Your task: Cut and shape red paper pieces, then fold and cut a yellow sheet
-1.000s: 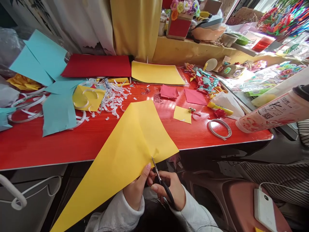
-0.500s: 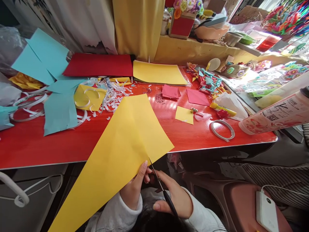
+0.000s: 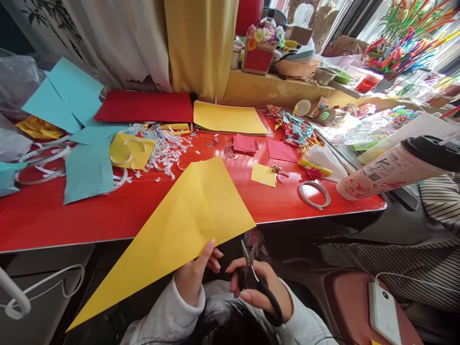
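Note:
A large folded yellow paper sheet point(image 3: 187, 225) hangs over the near edge of the red table point(image 3: 72, 215). My left hand point(image 3: 196, 273) pinches its lower edge, thumb on top, beside a short cut in the paper. My right hand point(image 3: 262, 290) grips black-handled scissors point(image 3: 257, 280) just right of the paper; the blades point up and are slightly apart, clear of the sheet.
Teal sheets point(image 3: 88, 170), a red sheet point(image 3: 143, 106), a yellow stack point(image 3: 226, 118), white paper shreds point(image 3: 168, 148), pink squares point(image 3: 280, 151) and a tape ring point(image 3: 314, 194) lie on the table. A patterned cup point(image 3: 388, 167) overhangs at right. A phone point(image 3: 383, 311) rests on a stool.
The scissors have come out of the cut and moved right, blades now pointing up. The yellow sheet shifted slightly with my left hand.

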A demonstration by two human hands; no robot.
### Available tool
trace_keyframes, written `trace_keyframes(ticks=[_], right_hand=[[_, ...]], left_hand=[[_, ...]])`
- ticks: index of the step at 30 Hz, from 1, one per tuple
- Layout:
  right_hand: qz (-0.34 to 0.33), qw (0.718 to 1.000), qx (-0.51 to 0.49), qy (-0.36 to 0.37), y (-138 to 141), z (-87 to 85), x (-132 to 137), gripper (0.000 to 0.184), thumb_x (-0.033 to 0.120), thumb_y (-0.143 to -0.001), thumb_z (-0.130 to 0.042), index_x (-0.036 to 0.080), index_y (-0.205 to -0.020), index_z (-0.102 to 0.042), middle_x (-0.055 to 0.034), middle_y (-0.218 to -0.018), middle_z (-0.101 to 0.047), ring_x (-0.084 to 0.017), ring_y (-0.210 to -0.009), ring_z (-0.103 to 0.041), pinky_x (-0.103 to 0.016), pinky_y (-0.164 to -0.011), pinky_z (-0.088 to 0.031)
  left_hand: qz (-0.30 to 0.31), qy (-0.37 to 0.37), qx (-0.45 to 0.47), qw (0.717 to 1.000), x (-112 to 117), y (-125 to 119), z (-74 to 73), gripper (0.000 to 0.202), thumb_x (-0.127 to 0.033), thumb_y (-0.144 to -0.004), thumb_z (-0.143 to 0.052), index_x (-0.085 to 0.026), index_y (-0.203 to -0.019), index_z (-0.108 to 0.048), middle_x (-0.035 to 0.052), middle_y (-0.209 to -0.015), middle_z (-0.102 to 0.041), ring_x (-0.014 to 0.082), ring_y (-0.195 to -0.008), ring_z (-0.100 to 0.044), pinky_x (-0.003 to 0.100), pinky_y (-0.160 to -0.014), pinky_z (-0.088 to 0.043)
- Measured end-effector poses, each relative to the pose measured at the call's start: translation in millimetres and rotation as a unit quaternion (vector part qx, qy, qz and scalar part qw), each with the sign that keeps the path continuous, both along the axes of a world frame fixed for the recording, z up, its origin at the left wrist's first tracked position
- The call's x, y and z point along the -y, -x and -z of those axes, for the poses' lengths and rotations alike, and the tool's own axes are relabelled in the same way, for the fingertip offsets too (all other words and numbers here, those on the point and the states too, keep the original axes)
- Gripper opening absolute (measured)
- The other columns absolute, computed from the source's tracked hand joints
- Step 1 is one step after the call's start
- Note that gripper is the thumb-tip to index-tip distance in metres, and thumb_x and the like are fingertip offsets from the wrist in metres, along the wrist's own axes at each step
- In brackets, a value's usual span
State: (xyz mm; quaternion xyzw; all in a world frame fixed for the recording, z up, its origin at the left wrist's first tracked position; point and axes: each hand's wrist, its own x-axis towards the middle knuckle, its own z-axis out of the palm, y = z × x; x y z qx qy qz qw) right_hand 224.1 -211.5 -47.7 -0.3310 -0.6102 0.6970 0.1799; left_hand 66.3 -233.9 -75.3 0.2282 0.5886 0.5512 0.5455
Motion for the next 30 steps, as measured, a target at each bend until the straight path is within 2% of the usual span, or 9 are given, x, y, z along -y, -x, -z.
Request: trace_keyframes(ticks=[4, 8, 12, 16, 20, 22, 27, 30], right_hand=[[0.018, 0.999, 0.000, 0.030, -2, 0.6, 1, 0.044, 0.046, -0.067, -0.054, 0.010, -0.092, -0.057, -0.0020, -0.055, -0.053, -0.011, -0.048, -0.051, -0.024, -0.049, -0.043], [0.022, 0.996, 0.040, 0.079, 6, 2.4, 2, 0.041, 0.043, -0.064, -0.059, 0.009, -0.086, -0.059, -0.0014, -0.050, -0.052, -0.009, -0.041, -0.049, -0.021, -0.042, -0.041], [0.036, 0.991, 0.017, 0.125, 16, 5.2, 3, 0.043, 0.045, -0.064, -0.058, 0.007, -0.084, -0.059, 0.0004, -0.047, -0.050, -0.008, -0.039, -0.047, -0.020, -0.041, -0.040], [0.041, 0.989, 0.033, 0.141, 18, 10.1, 5, 0.041, 0.045, -0.065, -0.058, 0.008, -0.082, -0.059, 0.0016, -0.046, -0.049, -0.007, -0.038, -0.046, -0.019, -0.040, -0.040], [0.055, 0.987, 0.067, 0.139, 17, 13.8, 4, 0.042, 0.047, -0.065, -0.057, 0.009, -0.082, -0.059, 0.0020, -0.044, -0.049, -0.008, -0.037, -0.047, -0.020, -0.041, -0.040], [0.055, 0.986, 0.073, 0.140, 16, 14.4, 3, 0.043, 0.048, -0.064, -0.057, 0.009, -0.082, -0.059, 0.0022, -0.044, -0.049, -0.008, -0.037, -0.047, -0.020, -0.041, -0.039], [0.041, 0.986, 0.082, 0.138, 17, 14.6, 2, 0.041, 0.046, -0.065, -0.058, 0.009, -0.081, -0.059, 0.0025, -0.044, -0.049, -0.008, -0.038, -0.047, -0.019, -0.041, -0.039], [0.048, 0.988, 0.066, 0.134, 18, 15.2, 2, 0.041, 0.046, -0.064, -0.058, 0.009, -0.083, -0.058, 0.0024, -0.045, -0.049, -0.008, -0.038, -0.047, -0.020, -0.041, -0.041]], left_hand=[[0.009, 0.013, 0.020, 1.000, 1, -1, 1.0, 0.028, -0.038, -0.069, -0.055, -0.011, -0.061, -0.058, 0.0036, -0.059, -0.062, 0.0110, -0.043, -0.053, 0.025, -0.044, -0.046], [0.024, 0.023, 0.021, 0.999, 3, -2, 2.3, 0.030, -0.039, -0.069, -0.054, -0.010, -0.068, -0.060, 0.0041, -0.058, -0.062, 0.0111, -0.044, -0.053, 0.024, -0.046, -0.047], [0.044, 0.016, -0.005, 0.999, 5, -2, 2.9, 0.030, -0.040, -0.070, -0.052, -0.011, -0.069, -0.060, 0.0027, -0.056, -0.061, 0.0112, -0.044, -0.053, 0.024, -0.048, -0.046], [0.071, 0.000, -0.116, 0.991, 5, 0, -0.8, 0.030, -0.040, -0.072, -0.048, -0.015, -0.062, -0.060, -0.0005, -0.046, -0.055, 0.0100, -0.042, -0.049, 0.024, -0.049, -0.044], [0.062, -0.035, -0.234, 0.970, 5, 1, -4.9, 0.036, -0.038, -0.072, -0.048, -0.020, -0.042, -0.053, -0.0012, -0.043, -0.050, 0.0101, -0.045, -0.048, 0.023, -0.053, -0.042], [0.067, -0.030, -0.228, 0.971, 5, 0, -5.5, 0.041, -0.039, -0.073, -0.046, -0.020, -0.037, -0.048, -0.0009, -0.042, -0.049, 0.0100, -0.045, -0.047, 0.023, -0.054, -0.041], [0.086, -0.005, -0.166, 0.982, 6, -3, -6.3, 0.043, -0.041, -0.074, -0.044, -0.019, -0.038, -0.047, -0.0011, -0.040, -0.045, 0.0091, -0.043, -0.043, 0.022, -0.051, -0.040], [0.108, -0.012, -0.178, 0.978, 9, -5, -8.7, 0.044, -0.040, -0.074, -0.044, -0.019, -0.035, -0.045, -0.0014, -0.038, -0.043, 0.0096, -0.043, -0.044, 0.023, -0.056, -0.041]])
